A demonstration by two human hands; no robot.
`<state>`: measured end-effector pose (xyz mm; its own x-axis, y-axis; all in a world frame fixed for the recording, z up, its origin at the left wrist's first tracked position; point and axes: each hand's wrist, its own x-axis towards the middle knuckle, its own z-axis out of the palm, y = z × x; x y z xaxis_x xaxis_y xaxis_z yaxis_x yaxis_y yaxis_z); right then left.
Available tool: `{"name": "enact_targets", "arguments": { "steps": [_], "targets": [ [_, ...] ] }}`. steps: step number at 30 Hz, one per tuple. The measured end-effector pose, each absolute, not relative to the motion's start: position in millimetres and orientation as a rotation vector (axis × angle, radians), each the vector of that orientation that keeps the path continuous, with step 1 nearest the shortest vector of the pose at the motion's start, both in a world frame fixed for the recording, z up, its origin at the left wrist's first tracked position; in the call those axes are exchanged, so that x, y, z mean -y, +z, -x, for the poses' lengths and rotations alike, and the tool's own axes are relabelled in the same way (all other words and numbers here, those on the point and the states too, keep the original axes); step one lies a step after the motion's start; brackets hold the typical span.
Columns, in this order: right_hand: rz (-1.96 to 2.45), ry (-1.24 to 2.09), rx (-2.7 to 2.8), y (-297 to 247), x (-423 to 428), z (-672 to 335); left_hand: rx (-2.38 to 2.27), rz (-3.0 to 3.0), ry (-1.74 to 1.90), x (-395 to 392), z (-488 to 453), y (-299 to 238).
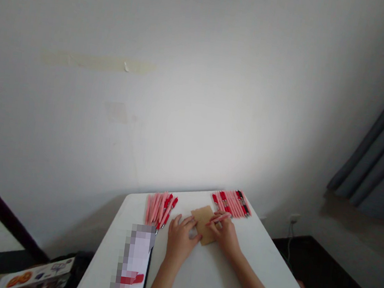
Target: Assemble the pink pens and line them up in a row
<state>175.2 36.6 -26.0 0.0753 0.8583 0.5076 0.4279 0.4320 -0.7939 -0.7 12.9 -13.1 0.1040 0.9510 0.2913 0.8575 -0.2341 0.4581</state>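
Note:
A brown sheet of paper (203, 216) lies on the white table, slightly turned. My left hand (180, 236) rests at its left edge, fingers spread, thumb and fingertips touching the paper. In my right hand (227, 235) is a pink pen (218, 218), gripped between the fingers, its tip end over the paper. Left of the paper lies a loose bunch of pink and red pens (156, 208). At the back right several more pink, red and black pens (233, 202) lie side by side in a row.
A phone (138, 263), partly blurred out, lies on the table (202, 285) to the left. The wall (198, 93) stands right behind the table. A grey curtain (383, 153) hangs at right, with a socket and cable (293, 220) below. A printed box (37, 277) is at lower left.

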Motion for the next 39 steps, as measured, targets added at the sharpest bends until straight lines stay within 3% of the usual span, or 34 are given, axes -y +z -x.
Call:
{"name": "enact_targets", "arguments": {
  "steps": [39],
  "targets": [
    [1.138, 0.377, 1.504, -23, -28, -186, -2.050, -2.291, 0.952, -30, 0, -22]
  ]
}}
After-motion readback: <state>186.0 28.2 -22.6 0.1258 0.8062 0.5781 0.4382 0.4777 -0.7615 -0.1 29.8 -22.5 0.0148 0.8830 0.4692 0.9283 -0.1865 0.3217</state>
